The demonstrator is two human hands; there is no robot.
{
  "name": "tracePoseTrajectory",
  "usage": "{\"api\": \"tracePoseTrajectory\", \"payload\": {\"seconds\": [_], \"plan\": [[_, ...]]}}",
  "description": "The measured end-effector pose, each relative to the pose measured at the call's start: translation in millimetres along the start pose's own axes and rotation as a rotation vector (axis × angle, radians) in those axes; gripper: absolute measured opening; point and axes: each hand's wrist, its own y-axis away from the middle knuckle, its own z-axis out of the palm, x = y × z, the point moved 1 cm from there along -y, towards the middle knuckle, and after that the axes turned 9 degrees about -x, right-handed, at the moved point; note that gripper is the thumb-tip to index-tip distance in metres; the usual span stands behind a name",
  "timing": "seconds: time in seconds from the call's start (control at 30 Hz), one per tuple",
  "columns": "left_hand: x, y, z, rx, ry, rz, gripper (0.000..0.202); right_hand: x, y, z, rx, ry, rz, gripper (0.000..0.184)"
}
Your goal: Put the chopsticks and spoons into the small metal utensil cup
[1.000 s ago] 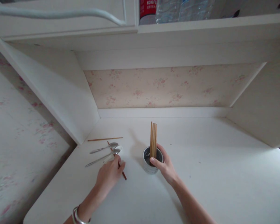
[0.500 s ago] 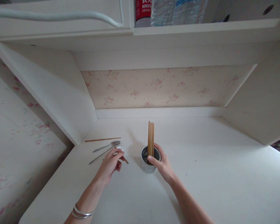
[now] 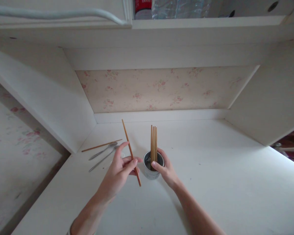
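Observation:
A single wooden chopstick (image 3: 131,150) is pinched between the fingers of my left hand (image 3: 121,168), tilted with its upper end leaning left. Just right of it, my right hand (image 3: 168,169) grips a silvery metal utensil holder (image 3: 150,175), with its thumb over the rim against several chopsticks (image 3: 154,140) standing inside. Left of my left hand, two metal spoons (image 3: 101,151) lie on the white surface, with a loose chopstick (image 3: 101,145) behind them. A small pale round thing shows partly behind my left hand; I cannot make out what it is.
The white desktop (image 3: 210,189) runs back to a panel with flowered wallpaper (image 3: 159,91). White side panels (image 3: 46,91) stand left and right. Overhead, a shelf (image 3: 198,23) holds clear plastic bottles (image 3: 176,9) and one with a red label.
My left hand has lifted the chopstick off the surface, turned it more upright and moved it right toward the holder. My right hand keeps its grip. The camera view has shifted slightly.

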Motion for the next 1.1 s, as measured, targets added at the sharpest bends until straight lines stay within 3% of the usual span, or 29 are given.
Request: {"api": "tracePoseTrajectory", "payload": {"seconds": [0.1, 0.3, 0.57, 0.73, 0.9, 1.1], "plan": [[17.5, -13.6, 1.0, -0.021, -0.037, 0.116, 0.083, -0.5, -0.1, 0.3, -0.005, -0.002, -0.011, 0.058], [31.4, -53.6, 10.7, -0.001, -0.041, 0.231, 0.039, 1.0, -2.0, -0.4, -0.013, -0.012, -0.024, 0.059], [-12.4, -84.9, 18.0, 0.071, -0.220, 0.222, 0.034, -0.5, -2.4, 0.2, -0.047, -0.036, -0.046, 0.061], [-30.1, -82.2, 18.6, 0.026, -0.428, 0.216, 0.031, -1.7, -2.3, 0.1, -0.048, -0.033, -0.067, 0.062], [-40.5, -74.4, 21.7, -0.040, -0.363, 0.175, 0.029, -3.0, -1.6, -0.3, -0.047, -0.029, -0.078, 0.061], [-44.3, -72.3, 21.5, -0.015, -0.343, 0.183, 0.031, -6.2, -1.6, 0.1, -0.041, -0.016, -0.074, 0.059]]}}
